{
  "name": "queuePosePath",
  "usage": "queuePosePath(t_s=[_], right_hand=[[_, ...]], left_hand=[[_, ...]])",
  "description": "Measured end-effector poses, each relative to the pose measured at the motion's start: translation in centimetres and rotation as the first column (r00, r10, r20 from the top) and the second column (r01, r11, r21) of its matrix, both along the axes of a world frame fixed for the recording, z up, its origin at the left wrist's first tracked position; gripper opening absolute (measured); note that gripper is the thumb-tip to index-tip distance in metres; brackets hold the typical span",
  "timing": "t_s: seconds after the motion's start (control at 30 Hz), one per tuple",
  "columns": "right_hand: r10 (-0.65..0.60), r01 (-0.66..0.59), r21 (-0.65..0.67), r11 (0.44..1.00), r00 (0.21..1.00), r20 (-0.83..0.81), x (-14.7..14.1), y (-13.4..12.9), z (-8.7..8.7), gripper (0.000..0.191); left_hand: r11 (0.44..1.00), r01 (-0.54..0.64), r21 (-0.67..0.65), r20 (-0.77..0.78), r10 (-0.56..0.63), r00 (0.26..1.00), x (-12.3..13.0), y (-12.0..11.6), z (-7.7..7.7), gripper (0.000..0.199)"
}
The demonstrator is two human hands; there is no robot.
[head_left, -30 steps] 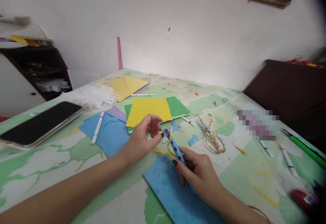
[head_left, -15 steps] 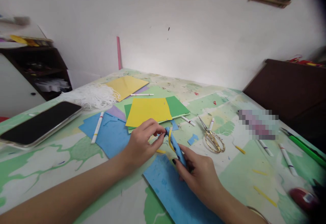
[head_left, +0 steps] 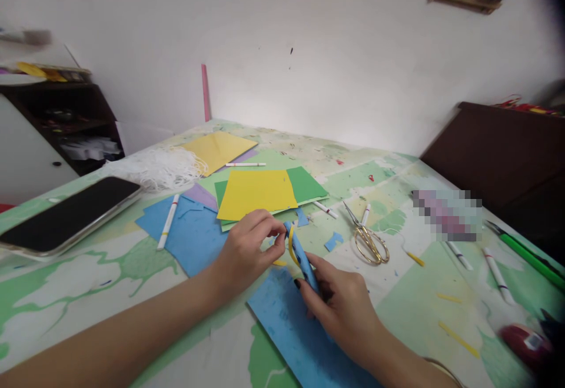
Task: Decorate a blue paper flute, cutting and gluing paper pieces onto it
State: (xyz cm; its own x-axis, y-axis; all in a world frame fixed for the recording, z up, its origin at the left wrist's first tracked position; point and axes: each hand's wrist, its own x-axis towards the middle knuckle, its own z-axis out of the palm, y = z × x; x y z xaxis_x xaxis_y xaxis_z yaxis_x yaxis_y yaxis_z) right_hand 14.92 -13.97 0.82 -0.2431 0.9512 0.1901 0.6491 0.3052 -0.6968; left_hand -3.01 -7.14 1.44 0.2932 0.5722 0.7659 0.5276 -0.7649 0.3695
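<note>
My right hand (head_left: 342, 294) is wrapped round the lower end of a blue rolled paper tube (head_left: 304, 261) with dark marks on it. A thin yellow paper strip (head_left: 291, 246) curves along the tube's upper part. At the tube's top end my left hand (head_left: 256, 241) pinches with thumb and forefinger; it seems to hold the strip's end, though the fingertips partly cover it. Beneath the right hand lies a blue sheet (head_left: 282, 323). Another blue sheet (head_left: 198, 241) is behind the left hand.
Gold-handled scissors (head_left: 368, 241) lie right of the tube, near white markers (head_left: 325, 209) and blue scraps (head_left: 334, 241). Yellow and green sheets (head_left: 258, 194) are behind the hands. A phone (head_left: 70, 211) and white string (head_left: 163, 167) sit left; a green cutter (head_left: 529, 255) lies far right.
The tube and my right hand have shifted slightly left. My left hand stays at the tube's top end, and the yellow strip is still curved against the tube.
</note>
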Motion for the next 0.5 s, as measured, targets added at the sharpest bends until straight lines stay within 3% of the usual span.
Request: queuePosePath(t_s=[0.23,0.5], right_hand=[[-0.007,0.006,-0.027,1.0,1.0,-0.028,0.05,0.06,0.01,0.03],[-0.009,-0.016,-0.146,0.989,0.986,-0.168,0.0,0.22,-0.06,0.028]], left_hand=[[1.0,0.009,-0.021,-0.01,-0.009,1.0,-0.13,0.1,-0.04,0.005],[0.995,0.06,-0.085,0.011,-0.059,0.998,-0.11,0.09,0.28,0.008]])
